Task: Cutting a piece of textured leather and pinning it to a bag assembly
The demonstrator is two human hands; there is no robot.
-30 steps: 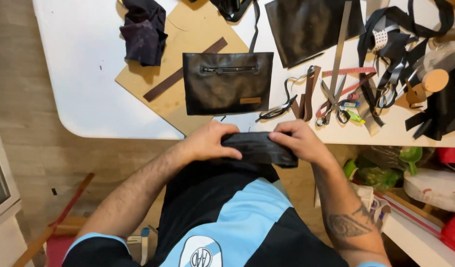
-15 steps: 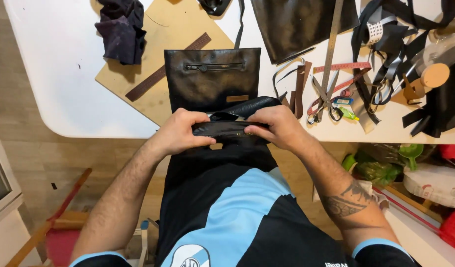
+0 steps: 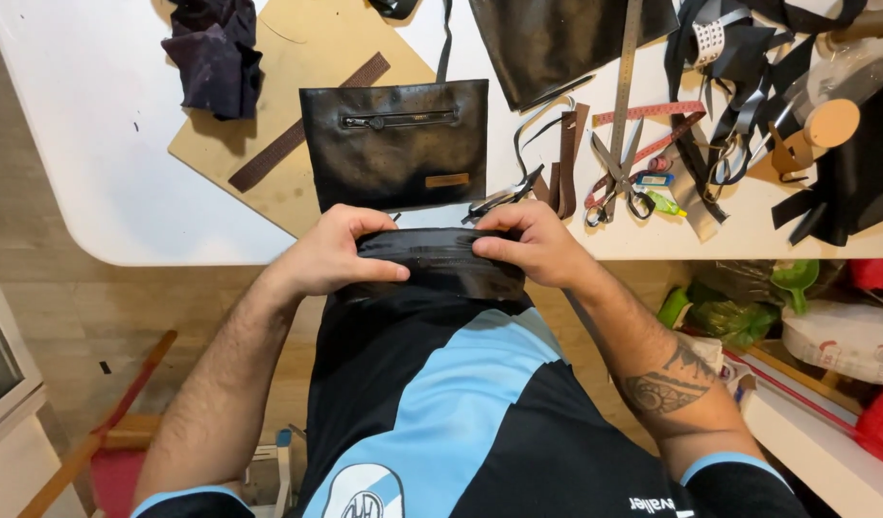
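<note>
Both hands hold one black strip [image 3: 440,261] of shiny stuff, right in the middle of the frame, just below the table edge. The left hand [image 3: 334,257] pinches its left end, thumb on top and fingers curled over the far side. The right hand [image 3: 536,247] pinches the right end the same way. Both grips are tight on the strip, not loose.

To do this well, I think the thumbs should press flat and even, so the strip does not crease crooked. Both ends should stay level.

Just above the hands, a black pouch [image 3: 395,144] with a zipper lies on a tan board [image 3: 269,182]. To the right are scissors [image 3: 616,182] and a long metal ruler [image 3: 626,67]. A dark cloth [image 3: 213,53] sits in the upper left, on the white table [image 3: 96,144].
</note>
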